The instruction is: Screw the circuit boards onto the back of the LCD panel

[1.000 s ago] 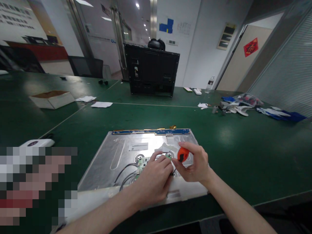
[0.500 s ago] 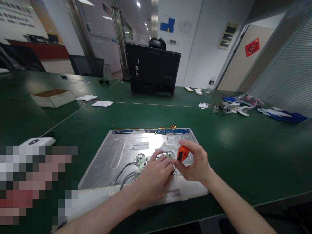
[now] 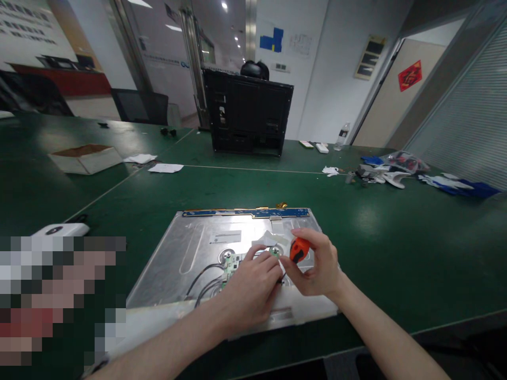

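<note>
Orange-handled screwdriver [image 3: 298, 249] pinched in right hand [image 3: 317, 266], tip hidden behind left hand [image 3: 249, 293], which presses curled on small green circuit board [image 3: 232, 262]. Both on one metal panel [image 3: 198, 248] on green worktop [image 3: 396, 237]. One black chassis [image 3: 247, 112], one cardboard box [image 3: 85, 158] behind. Office room; bottom-left blurred.

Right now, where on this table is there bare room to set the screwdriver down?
Bare green table lies right of the metal panel, and between the panel and the black casing. The far right, around the gloves and packets, is crowded.
</note>
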Demonstrator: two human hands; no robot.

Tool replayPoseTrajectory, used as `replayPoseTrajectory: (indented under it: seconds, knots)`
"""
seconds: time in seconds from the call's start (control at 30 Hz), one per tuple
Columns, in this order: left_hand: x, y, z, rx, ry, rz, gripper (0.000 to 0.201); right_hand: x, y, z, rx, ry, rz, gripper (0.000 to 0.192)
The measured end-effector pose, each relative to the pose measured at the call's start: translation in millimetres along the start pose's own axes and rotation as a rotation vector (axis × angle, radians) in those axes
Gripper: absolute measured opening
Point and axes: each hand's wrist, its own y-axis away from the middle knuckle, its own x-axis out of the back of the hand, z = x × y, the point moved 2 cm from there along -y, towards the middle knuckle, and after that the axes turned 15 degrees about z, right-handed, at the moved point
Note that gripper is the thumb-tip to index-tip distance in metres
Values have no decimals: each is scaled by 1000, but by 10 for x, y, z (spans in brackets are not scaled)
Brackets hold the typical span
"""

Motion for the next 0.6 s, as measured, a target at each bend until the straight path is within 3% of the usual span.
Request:
replayPoseTrajectory:
  seconds: [0.37,0.6]
  knots:
    - [23,-20,3,13,14,8,13,16,31,30,0,-19,-56,49]
    - [14,-15,-2,0,2,0,14,14,23,16,21,15,-13,49]
